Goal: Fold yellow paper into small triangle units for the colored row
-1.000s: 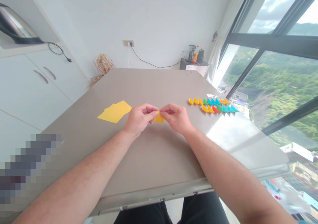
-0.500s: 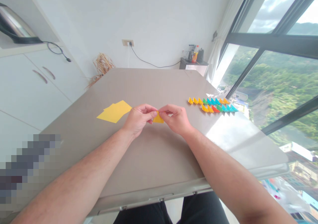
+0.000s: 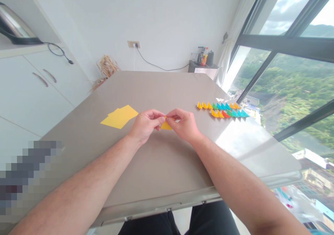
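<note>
A small folded piece of yellow paper (image 3: 166, 126) is held between my two hands above the middle of the table. My left hand (image 3: 146, 124) pinches its upper left part with thumb and fingers. My right hand (image 3: 184, 123) grips the upper right part the same way, and its fingers cover some of the paper. Just left of my left hand lie overlapping yellow paper sheets (image 3: 118, 117). Over on the right, small folded paper boats (image 3: 221, 106) in yellow, green, blue and red stand in two rows.
The grey-brown table (image 3: 156, 89) reaches toward the white wall. Beyond its far right corner, a bottle (image 3: 204, 57) and a dark kettle (image 3: 210, 58) stand on a small cabinet. Large windows (image 3: 294, 82) line the right side. A metal kettle (image 3: 17, 24) sits on the left counter.
Both hands keep their pinch on the folded yellow paper, and its lower edge looks slightly turned. The view has shifted very slightly; the sheets and boats lie as before.
</note>
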Motion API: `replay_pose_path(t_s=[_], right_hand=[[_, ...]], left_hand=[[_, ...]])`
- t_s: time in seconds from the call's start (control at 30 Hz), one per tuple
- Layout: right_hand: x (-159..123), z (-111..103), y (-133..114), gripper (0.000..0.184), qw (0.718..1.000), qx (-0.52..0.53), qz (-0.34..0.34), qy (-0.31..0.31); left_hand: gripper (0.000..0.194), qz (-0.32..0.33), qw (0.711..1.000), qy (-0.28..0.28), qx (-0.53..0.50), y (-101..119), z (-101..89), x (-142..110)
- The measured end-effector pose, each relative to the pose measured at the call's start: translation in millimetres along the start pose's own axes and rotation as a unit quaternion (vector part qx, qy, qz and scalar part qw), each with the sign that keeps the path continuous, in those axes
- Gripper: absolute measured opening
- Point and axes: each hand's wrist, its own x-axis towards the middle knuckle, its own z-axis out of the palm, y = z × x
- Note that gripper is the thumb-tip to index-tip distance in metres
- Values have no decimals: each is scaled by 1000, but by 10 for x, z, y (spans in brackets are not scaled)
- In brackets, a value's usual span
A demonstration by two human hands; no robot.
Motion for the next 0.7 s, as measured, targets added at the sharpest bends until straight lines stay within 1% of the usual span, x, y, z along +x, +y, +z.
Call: replay_pose_path(t_s=[0.23, 0.5, 0.7], right_hand=[[-19, 27, 36, 12, 997, -49, -56, 15], [-20, 31, 40, 13, 995, -67, -70, 12], [-28, 22, 11, 19, 996, -28, -88, -16]], left_hand=[[25, 0, 1000, 10, 5, -19, -3, 3], [23, 2, 999, 40, 34, -17, 25, -13], [22, 13, 997, 63, 53, -23, 15, -2]])
